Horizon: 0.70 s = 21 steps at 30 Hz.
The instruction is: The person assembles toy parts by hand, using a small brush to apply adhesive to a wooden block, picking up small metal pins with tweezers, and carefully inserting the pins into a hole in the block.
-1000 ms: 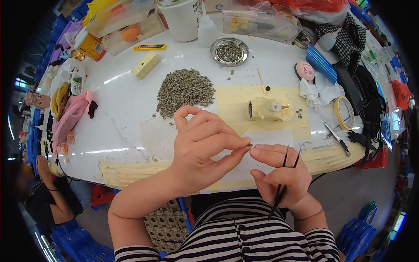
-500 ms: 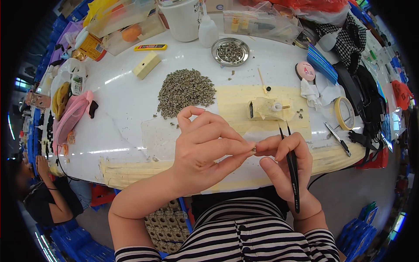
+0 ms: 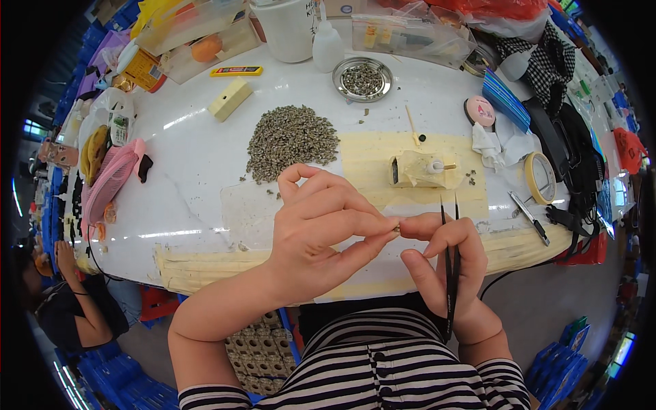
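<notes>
Between thumb and index finger my left hand (image 3: 326, 229) pinches a small metal part (image 3: 395, 229), mostly hidden by the fingertips. My right index fingertip touches that part from the right. Black tweezers (image 3: 452, 277) are tucked in the fingers of my right hand (image 3: 447, 263), their parted tips pointing away from me; the right thumb stands apart. Beyond my left hand lies a heap of small grey-brown metal parts (image 3: 290, 143). A tape-wrapped block (image 3: 417, 170) with a white nozzle-like top sits on yellow masking tape past my right hand.
At the back stand a round metal dish (image 3: 363, 79) of similar parts, a white squeeze bottle (image 3: 328, 44) and a white bucket (image 3: 283, 31). A cream block (image 3: 231, 100) lies left; a tape roll (image 3: 540, 178) and a utility knife (image 3: 529, 217) lie right. Another person (image 3: 75, 294) sits far left.
The tweezers have swung a little, now more upright, their handle end shifted left. My right fingers have curled slightly; my left hand keeps its pinch almost in place.
</notes>
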Available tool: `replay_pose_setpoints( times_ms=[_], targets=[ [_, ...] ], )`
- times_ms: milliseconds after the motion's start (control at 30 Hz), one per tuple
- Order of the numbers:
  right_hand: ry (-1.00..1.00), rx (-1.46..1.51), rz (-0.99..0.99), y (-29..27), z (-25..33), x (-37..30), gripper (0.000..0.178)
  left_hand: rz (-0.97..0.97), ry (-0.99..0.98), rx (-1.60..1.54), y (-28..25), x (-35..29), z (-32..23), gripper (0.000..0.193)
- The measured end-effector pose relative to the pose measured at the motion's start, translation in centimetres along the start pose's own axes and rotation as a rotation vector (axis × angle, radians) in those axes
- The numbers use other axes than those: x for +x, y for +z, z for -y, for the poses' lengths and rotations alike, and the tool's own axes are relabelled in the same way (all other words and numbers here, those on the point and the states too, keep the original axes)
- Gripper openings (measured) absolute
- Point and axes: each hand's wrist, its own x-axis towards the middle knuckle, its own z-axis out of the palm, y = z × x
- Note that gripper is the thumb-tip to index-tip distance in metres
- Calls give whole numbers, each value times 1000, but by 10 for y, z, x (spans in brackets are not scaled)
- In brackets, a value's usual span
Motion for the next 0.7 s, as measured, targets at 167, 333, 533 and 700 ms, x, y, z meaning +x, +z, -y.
replay_pose_setpoints(
  times_ms=[167,333,533,700],
  targets=[
    [175,272,-37,-2,1,0,24,13,31,22,0,0,1,25],
    [-45,93,-16,-4,3,0,28,4,24,70,0,0,1,25],
    [-312,-339,3,2,5,5,28,-2,2,49,1,0,1,24],
    [-64,-74,-4,0,-2,0,25,1,11,9,1,0,0,24]
  ],
)
